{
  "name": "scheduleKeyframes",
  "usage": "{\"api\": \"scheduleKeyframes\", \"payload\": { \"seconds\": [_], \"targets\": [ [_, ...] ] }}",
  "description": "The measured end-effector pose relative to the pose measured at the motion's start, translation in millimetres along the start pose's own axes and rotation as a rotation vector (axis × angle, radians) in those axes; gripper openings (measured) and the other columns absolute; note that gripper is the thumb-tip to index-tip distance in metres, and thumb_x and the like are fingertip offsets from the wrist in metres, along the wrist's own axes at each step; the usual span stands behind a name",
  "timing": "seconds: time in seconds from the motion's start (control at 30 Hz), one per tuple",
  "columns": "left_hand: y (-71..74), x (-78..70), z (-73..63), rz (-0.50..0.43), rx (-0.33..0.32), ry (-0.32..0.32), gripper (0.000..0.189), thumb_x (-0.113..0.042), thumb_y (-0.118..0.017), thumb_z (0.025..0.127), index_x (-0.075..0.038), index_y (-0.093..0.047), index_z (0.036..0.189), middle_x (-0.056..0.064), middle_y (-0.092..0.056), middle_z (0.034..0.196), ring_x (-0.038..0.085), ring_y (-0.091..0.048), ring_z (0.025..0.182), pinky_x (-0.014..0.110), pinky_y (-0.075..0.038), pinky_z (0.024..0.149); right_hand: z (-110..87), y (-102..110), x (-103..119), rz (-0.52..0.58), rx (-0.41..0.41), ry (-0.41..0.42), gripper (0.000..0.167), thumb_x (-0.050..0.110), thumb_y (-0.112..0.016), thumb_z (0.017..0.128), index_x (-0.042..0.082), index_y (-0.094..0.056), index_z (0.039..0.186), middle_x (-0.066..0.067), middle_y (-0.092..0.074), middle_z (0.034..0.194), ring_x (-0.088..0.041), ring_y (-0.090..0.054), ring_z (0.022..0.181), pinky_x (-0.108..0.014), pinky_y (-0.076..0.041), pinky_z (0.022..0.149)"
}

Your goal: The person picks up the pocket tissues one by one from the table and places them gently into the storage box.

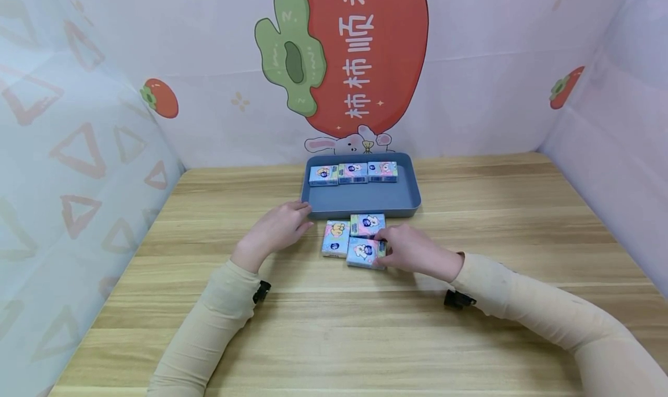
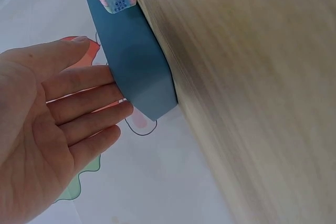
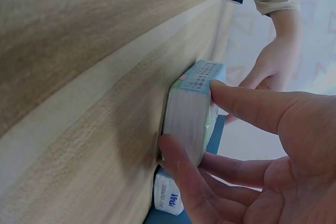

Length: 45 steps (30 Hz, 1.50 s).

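My right hand (image 1: 414, 249) holds the nearest tissue pack (image 1: 360, 250), thumb and fingers at its right end. The right wrist view shows the thumb on one edge of this pack (image 3: 188, 116) and a fingertip at the opposite edge. Two more tissue packs touch or sit close by: one with a yellow figure (image 1: 336, 230) to the left, another (image 1: 360, 223) just behind. My left hand (image 1: 279, 226) has its fingertips at the front left corner of a blue-grey tray (image 1: 360, 201). In the left wrist view its fingers lie extended against the tray wall (image 2: 139, 59).
Three tissue packs stand in a row along the tray's back, the left one (image 1: 323, 175) near the corner. A wooden table (image 1: 334, 333) carries everything. Behind it hangs a white printed cloth (image 1: 209, 119), close to the tray's back rim.
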<state>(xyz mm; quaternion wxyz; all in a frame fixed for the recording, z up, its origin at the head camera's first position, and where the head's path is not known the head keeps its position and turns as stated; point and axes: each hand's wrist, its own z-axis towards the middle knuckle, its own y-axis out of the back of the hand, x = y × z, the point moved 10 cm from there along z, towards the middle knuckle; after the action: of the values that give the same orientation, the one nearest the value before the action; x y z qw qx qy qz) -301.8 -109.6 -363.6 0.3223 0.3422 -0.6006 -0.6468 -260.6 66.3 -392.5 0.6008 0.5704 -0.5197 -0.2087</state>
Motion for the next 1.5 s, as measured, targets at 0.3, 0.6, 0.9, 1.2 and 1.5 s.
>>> {"api": "scheduleKeyframes", "payload": {
  "seconds": [0.3, 0.6, 0.9, 1.2, 1.5],
  "targets": [
    [0.7, -0.8, 0.1, -0.001, -0.011, -0.011, 0.041, -0.022, -0.058, 0.094, 0.005, -0.058, 0.125, 0.023, -0.057, 0.129, 0.035, -0.055, 0.121, 0.045, -0.046, 0.103, 0.1, -1, 1, -0.013, -0.004, 0.005, 0.055, 0.035, -0.078, 0.077, 0.006, -0.062, 0.121, 0.001, -0.062, 0.076, -0.011, -0.051, 0.060, -0.022, -0.040, 0.050],
    [1.1, -0.2, 0.2, -0.001, -0.007, -0.004, 0.041, -0.022, -0.059, 0.094, 0.005, -0.058, 0.125, 0.022, -0.057, 0.130, 0.035, -0.054, 0.122, 0.045, -0.046, 0.103, -2.2, 1, 3, -0.025, -0.043, 0.007, 0.056, 0.036, -0.080, 0.075, 0.006, -0.064, 0.119, -0.006, -0.059, 0.100, -0.014, -0.050, 0.072, -0.023, -0.042, 0.058],
    [-0.5, 0.1, -0.7, -0.004, -0.001, 0.000, 0.041, -0.022, -0.058, 0.095, 0.005, -0.058, 0.125, 0.022, -0.057, 0.130, 0.035, -0.054, 0.122, 0.045, -0.046, 0.103, -1.7, -2, 1, 0.049, -0.036, 0.012, 0.057, 0.035, -0.082, 0.072, 0.004, -0.063, 0.117, -0.006, -0.060, 0.100, -0.014, -0.051, 0.074, -0.023, -0.044, 0.060],
    [0.0, 0.3, -0.2, 0.000, -0.016, -0.002, 0.040, -0.021, -0.060, 0.094, 0.005, -0.059, 0.124, 0.022, -0.057, 0.129, 0.035, -0.055, 0.121, 0.045, -0.047, 0.102, 1.3, -1, -2, 0.171, 0.001, 0.048, 0.046, 0.025, -0.079, 0.077, 0.001, -0.063, 0.113, -0.007, -0.067, 0.099, -0.012, -0.057, 0.078, -0.024, -0.052, 0.068],
    [0.0, -0.1, -0.4, 0.006, -0.011, -0.009, 0.040, -0.022, -0.059, 0.094, 0.005, -0.059, 0.124, 0.022, -0.057, 0.129, 0.035, -0.055, 0.121, 0.045, -0.046, 0.103, 0.2, 6, -9, 0.257, -0.016, 0.090, 0.039, 0.023, -0.079, 0.077, 0.002, -0.066, 0.107, -0.003, -0.065, 0.088, -0.011, -0.057, 0.076, -0.024, -0.052, 0.069]
  ]
}}
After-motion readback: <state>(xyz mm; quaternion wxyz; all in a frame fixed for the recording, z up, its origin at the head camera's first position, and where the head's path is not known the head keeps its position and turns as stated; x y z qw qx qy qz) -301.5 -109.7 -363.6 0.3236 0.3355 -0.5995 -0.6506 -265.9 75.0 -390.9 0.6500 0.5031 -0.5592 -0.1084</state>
